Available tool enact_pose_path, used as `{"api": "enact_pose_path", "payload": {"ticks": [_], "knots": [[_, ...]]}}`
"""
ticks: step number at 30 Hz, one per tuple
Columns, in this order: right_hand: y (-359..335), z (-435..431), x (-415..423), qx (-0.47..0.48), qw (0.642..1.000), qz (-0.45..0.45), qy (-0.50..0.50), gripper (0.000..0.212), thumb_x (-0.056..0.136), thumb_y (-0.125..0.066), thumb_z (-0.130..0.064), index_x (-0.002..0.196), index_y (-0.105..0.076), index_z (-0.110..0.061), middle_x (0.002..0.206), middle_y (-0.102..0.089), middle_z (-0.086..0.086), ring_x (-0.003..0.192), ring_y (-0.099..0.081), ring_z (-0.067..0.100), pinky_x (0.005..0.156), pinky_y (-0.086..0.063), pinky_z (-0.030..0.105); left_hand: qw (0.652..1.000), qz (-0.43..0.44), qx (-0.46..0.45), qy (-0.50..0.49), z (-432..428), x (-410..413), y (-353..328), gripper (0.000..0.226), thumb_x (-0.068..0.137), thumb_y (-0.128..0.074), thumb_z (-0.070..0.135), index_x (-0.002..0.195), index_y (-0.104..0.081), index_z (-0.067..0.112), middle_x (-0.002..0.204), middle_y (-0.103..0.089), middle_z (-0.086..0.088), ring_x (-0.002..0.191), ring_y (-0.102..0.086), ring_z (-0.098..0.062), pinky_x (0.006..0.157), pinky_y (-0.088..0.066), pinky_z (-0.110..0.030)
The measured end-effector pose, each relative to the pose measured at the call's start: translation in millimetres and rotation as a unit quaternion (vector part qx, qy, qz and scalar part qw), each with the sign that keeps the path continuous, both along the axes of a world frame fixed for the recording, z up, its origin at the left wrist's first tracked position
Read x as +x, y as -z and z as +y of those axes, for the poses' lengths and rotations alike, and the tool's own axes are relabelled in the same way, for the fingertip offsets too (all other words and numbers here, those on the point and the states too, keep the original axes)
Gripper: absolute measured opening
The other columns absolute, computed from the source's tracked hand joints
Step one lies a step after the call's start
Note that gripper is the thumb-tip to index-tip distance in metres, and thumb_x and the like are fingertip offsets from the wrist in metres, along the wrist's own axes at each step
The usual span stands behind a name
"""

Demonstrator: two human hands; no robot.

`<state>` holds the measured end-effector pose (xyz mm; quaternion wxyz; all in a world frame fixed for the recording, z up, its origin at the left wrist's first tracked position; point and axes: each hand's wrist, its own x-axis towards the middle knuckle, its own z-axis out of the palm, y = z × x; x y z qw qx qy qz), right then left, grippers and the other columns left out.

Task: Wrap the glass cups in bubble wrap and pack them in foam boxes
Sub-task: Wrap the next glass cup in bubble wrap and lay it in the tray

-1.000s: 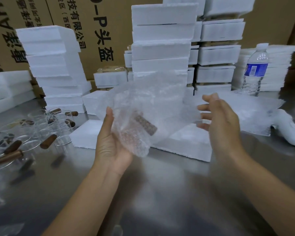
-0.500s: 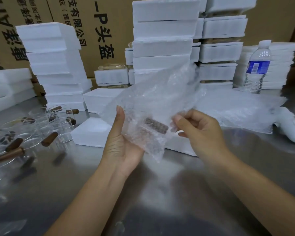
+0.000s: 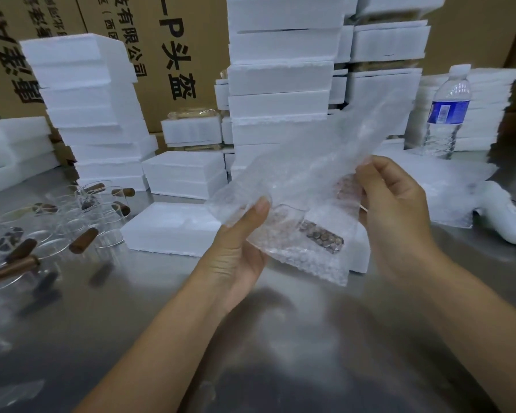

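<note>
A glass cup with a brown wooden handle lies inside a sheet of bubble wrap that I hold above the steel table. My left hand cups the wrapped cup from below, thumb on the wrap. My right hand pinches the wrap's right edge, and the loose end stands up toward the back. Several bare glass cups with wooden handles stand at the left. A low foam box lies just behind my left hand.
Tall stacks of white foam boxes stand at the back, against cardboard cartons. A water bottle stands at the back right. More bubble wrap sheets lie on the right. The steel table lies bare near me.
My right hand came in from the right, took hold of the wrap's edge and lifted it. The wrapped cup shifted slightly right in my left hand.
</note>
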<state>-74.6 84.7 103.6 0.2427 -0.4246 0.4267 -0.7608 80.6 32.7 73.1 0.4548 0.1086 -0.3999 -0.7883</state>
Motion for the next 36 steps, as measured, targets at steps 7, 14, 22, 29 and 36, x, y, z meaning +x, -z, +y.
{"api": "enact_pose_path", "payload": {"ticks": [7,14,22,29,36], "knots": [[10.3,-2.2,7.4,0.111,0.985,0.095,-0.09,0.05,0.055,-0.047,-0.076,0.089,-0.064,-0.043,0.08,-0.07,-0.023,0.077,-0.065,-0.005,0.074,-0.048,0.025,0.994,0.035,0.028,-0.096,-0.5,2.8,-2.4,0.08,0.051,-0.085,0.035,0.125,-0.061,0.015,0.121,-0.066,-0.009,0.113,-0.063,-0.024,0.095,-0.05,-0.035],[17.0,-4.3,12.2,0.095,0.988,0.111,-0.041,0.008,0.084,-0.066,-0.028,0.082,-0.064,-0.021,0.05,-0.06,-0.008,0.048,-0.056,-0.004,0.05,-0.04,0.007,0.988,-0.015,0.038,-0.146,1.8,1.0,-2.3,0.072,0.058,-0.074,0.043,0.124,-0.057,0.02,0.115,-0.069,-0.007,0.106,-0.066,-0.025,0.086,-0.056,-0.037],[18.9,-8.9,7.0,0.102,0.99,0.095,-0.017,0.01,0.088,-0.062,-0.029,0.084,-0.062,-0.019,0.053,-0.06,-0.009,0.052,-0.056,0.003,0.062,-0.051,0.02,0.987,-0.061,0.036,-0.145,-3.6,8.8,-5.4,0.061,0.065,-0.072,0.038,0.121,-0.059,0.018,0.11,-0.071,-0.007,0.102,-0.068,-0.025,0.076,-0.059,-0.034],[19.5,-8.2,10.7,0.1,0.987,0.117,-0.05,0.02,0.094,-0.053,-0.024,0.08,-0.068,-0.02,0.068,-0.069,-0.017,0.063,-0.061,-0.005,0.057,-0.047,0.01,0.976,-0.153,-0.065,-0.14,-1.3,6.2,-3.8,0.089,0.052,-0.085,0.052,0.129,-0.055,0.02,0.12,-0.067,-0.005,0.11,-0.064,-0.025,0.088,-0.054,-0.041],[19.2,-11.4,2.0,0.082,0.99,0.111,-0.002,0.026,0.095,-0.053,-0.018,0.071,-0.063,-0.015,0.052,-0.062,-0.017,0.048,-0.055,-0.004,0.048,-0.045,0.012,0.886,-0.309,-0.278,-0.205,-1.1,15.2,0.8,0.046,0.072,-0.07,0.053,0.116,-0.056,0.045,0.113,-0.067,0.019,0.106,-0.063,-0.004,0.086,-0.051,-0.025]]}}
